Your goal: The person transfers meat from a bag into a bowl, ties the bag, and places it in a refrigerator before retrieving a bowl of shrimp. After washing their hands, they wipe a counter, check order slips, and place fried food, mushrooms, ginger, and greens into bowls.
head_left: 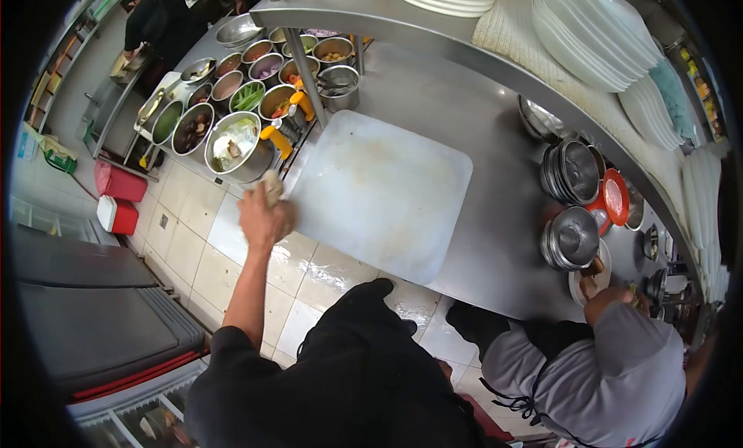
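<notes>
My left hand (263, 220) reaches out past the left edge of the white cutting board (379, 193), over the tiled floor. Its fingers are closed round a crumpled beige cloth (272, 186), partly blurred by motion. Just beyond the cloth stands a large steel pot (251, 163) with white and green food inside. The cutting board lies flat on the steel counter (495, 239), with faint brownish stains. My right hand does not show.
Several steel food containers (193, 128) and yellow-handled tools (277, 141) fill the left end. Stacked steel bowls (575, 237) and a red bowl (615, 196) stand right, near a co-worker in grey (619, 371). Plates (596, 38) crowd the shelf (433, 22) overhead. Another person (162, 26) works far left.
</notes>
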### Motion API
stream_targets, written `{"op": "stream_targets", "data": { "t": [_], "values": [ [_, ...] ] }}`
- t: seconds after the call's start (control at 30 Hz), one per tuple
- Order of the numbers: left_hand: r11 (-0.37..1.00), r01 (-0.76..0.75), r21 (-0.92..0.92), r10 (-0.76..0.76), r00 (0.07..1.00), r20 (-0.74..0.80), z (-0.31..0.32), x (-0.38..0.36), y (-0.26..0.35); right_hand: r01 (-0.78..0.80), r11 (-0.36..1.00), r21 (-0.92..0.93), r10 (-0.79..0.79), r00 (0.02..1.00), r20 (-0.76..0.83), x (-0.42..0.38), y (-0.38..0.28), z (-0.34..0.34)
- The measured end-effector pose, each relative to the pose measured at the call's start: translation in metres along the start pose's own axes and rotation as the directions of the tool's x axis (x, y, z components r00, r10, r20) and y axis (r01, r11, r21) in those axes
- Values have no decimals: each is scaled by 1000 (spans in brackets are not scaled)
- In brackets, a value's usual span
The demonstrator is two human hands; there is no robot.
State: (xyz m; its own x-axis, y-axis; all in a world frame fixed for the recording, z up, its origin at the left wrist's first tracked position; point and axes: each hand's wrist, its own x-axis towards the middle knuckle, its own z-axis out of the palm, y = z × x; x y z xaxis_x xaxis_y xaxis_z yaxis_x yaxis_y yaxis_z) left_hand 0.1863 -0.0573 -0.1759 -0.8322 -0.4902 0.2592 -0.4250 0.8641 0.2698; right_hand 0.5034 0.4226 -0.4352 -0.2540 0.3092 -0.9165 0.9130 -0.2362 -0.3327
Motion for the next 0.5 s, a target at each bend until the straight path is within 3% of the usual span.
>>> {"op": "stream_targets", "data": {
  "t": [0.1, 0.2, 0.23, 0.3, 0.37, 0.47, 0.5],
  "values": [
    [941, -295, -167, 277, 953, -122, 40, 22, 59, -28, 999, 40, 24, 996, 87, 17, 21, -7],
    [875, -397, -277, 398, 916, -54, 76, 56, 143, -58, 992, 108, 30, 968, 248, 57, 47, -12],
    [821, -488, -296, 471, 872, -133, 98, 67, 161, -80, 990, 114, 45, 957, 287, 69, 50, -14],
    [827, -496, -264, 487, 867, -104, 129, 85, 198, -33, 999, -15, 33, 999, -42, -14, -14, 24],
    [862, -454, -227, 468, 884, 8, 141, 93, 217, 35, 989, 144, -23, 996, -88, -43, -35, 38],
    [870, -417, -264, 444, 895, 50, 128, 96, 201, 38, 986, 164, -32, 999, -40, -39, -34, 37],
    [900, -390, -195, 399, 917, 7, 138, 96, 183, 33, 985, 169, -27, 999, -34, -43, -34, 38]
  ]
}}
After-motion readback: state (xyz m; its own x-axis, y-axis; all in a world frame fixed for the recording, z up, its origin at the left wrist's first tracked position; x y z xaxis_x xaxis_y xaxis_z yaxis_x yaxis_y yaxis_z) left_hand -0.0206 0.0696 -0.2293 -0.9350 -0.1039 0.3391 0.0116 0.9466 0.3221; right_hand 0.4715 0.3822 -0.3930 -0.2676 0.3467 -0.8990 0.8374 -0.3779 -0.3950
